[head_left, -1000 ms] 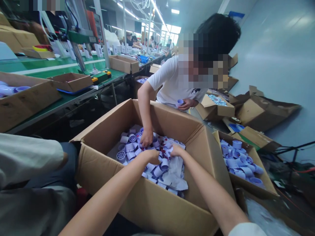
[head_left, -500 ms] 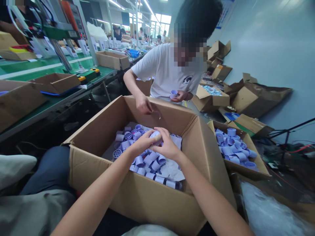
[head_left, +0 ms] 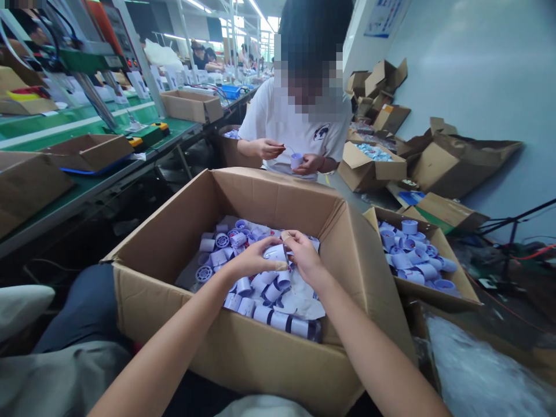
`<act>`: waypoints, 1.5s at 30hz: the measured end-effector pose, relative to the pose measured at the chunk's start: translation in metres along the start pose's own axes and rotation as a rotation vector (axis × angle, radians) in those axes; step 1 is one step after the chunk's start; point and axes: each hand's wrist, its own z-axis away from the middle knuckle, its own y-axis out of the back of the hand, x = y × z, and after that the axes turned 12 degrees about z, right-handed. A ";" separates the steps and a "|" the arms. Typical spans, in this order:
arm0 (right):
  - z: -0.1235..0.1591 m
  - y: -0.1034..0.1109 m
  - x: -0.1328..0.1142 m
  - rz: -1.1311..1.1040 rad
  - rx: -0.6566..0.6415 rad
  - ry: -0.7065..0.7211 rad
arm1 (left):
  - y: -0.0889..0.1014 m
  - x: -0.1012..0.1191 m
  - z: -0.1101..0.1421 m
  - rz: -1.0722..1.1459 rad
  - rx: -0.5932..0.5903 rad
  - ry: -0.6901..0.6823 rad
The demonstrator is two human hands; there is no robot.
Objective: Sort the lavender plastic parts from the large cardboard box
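A large open cardboard box (head_left: 243, 341) stands in front of me, holding several small lilac plastic cylinders (head_left: 260, 284) and a crumpled sheet. Over the pile, my left hand (head_left: 249, 259) is closed around one lilac cylinder (head_left: 275, 253). My right hand (head_left: 304, 252) meets it from the right, its fingers pinched at the same cylinder's top. Across the box a person in a white T-shirt (head_left: 295, 124) holds a small lilac cup (head_left: 296, 160) in one hand and a thin piece in the other.
A second open box (head_left: 434, 292) with lilac parts sits to the right. More cardboard boxes (head_left: 460, 162) lie along the blue wall. A green workbench (head_left: 87, 168) with cartons and a machine runs along the left. A plastic bag (head_left: 473, 376) lies at lower right.
My hands rose from the pile with one cylinder and now work it between them. The person opposite pulled an arm out of the box and brought both hands together at chest height.
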 end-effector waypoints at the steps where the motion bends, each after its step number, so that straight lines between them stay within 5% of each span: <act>1: -0.001 0.000 0.000 0.005 0.006 -0.015 | 0.000 0.000 0.000 0.000 -0.008 0.007; 7: -0.004 0.003 0.002 0.003 0.018 -0.054 | -0.001 0.000 0.002 -0.008 -0.018 0.053; 19: -0.005 0.002 0.007 -0.004 -0.002 -0.004 | 0.003 -0.004 -0.003 -0.081 -0.154 -0.069; 26: -0.010 0.009 0.005 -0.004 0.082 0.071 | 0.002 0.000 -0.001 -0.082 -0.111 0.001; 38: -0.010 0.018 -0.006 -0.256 0.032 0.059 | 0.002 0.002 0.000 -0.091 -0.074 0.043; 45: -0.011 0.021 -0.009 -0.280 0.078 0.140 | 0.001 -0.005 -0.002 -0.077 0.085 0.022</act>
